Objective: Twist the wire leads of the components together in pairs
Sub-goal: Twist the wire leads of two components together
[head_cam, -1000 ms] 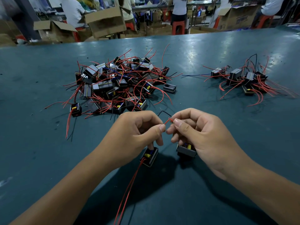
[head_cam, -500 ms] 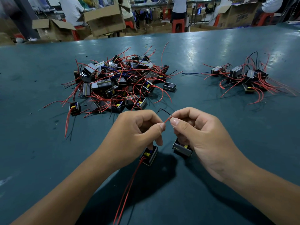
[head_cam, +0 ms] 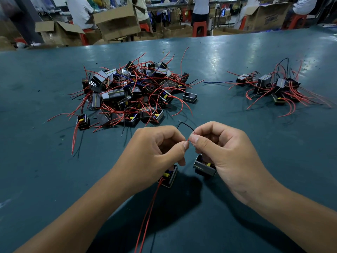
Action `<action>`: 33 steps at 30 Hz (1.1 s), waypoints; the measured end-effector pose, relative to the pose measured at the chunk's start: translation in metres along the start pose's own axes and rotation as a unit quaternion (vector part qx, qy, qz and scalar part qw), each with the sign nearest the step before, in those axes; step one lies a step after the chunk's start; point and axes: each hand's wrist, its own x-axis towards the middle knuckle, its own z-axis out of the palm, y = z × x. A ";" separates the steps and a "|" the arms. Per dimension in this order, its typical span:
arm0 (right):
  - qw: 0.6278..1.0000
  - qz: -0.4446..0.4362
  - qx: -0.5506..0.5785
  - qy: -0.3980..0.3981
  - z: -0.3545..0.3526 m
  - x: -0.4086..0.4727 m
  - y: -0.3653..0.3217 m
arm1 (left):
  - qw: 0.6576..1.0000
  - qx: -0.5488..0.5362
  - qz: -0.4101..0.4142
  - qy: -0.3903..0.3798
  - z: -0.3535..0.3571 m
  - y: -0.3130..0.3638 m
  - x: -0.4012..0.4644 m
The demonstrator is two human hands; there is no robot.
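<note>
My left hand (head_cam: 155, 150) and my right hand (head_cam: 224, 154) meet fingertip to fingertip over the table, both pinching the red wire leads (head_cam: 188, 140) between thumb and forefinger. A small black component (head_cam: 169, 177) with a yellow part hangs under my left hand, and long red leads trail from it toward me. A second component (head_cam: 203, 166) with a grey band hangs under my right hand, partly hidden by the palm. A thin black lead (head_cam: 184, 124) arcs up behind the fingertips.
A big pile of components with red leads (head_cam: 127, 95) lies beyond my left hand. A smaller group (head_cam: 273, 88) lies at the far right. One loose component (head_cam: 190, 97) sits beside the big pile. Beyond the teal table (head_cam: 45, 170) are cardboard boxes and seated people.
The component under my right hand has lifted and tilted up a little. My fingertips have shifted slightly on the red leads. The piles have not moved.
</note>
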 end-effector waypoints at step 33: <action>0.971 -0.094 -0.220 -0.014 0.003 -0.012 -0.010 | 0.975 0.197 0.053 0.087 0.008 0.023 -0.002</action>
